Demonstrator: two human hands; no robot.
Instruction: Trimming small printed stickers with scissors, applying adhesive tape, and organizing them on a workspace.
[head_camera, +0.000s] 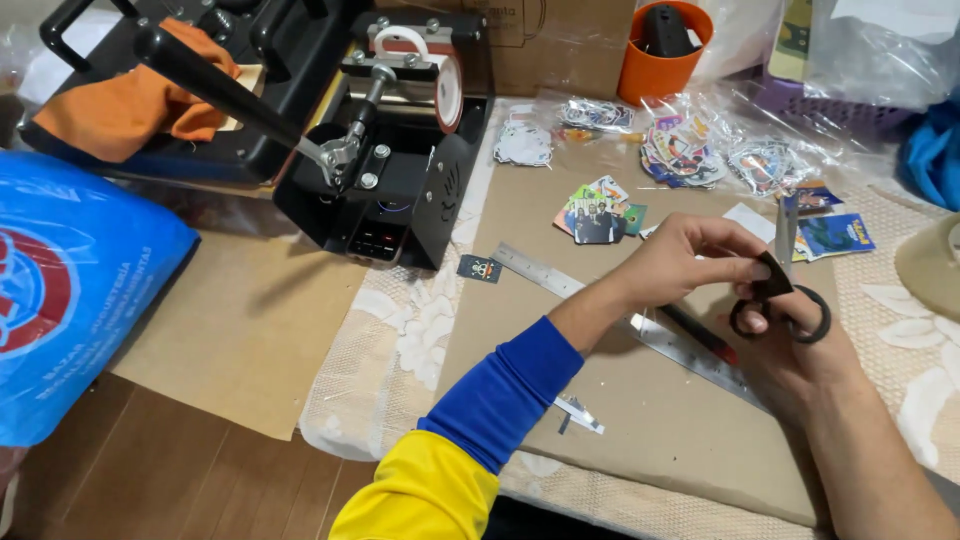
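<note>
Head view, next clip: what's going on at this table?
A person is cutting out small printed pieces. The right hand holds black-handled scissors, blades pointing up, and the left hand pinches a small dark piece at the blades. A metal ruler and a red pen lie on the cardboard sheet beneath the hands. Cut-out stickers and bagged ones sit further back, with a black mug press to the left.

L arm in blue/yellow sleeve reaches across from lower left, wrist bent. L hand (680, 262) curled, fingertips pinched at R hand. R forearm bare, enters from lower right. R hand (790, 335) closed, fingers through handle loops, thumb up.
</note>
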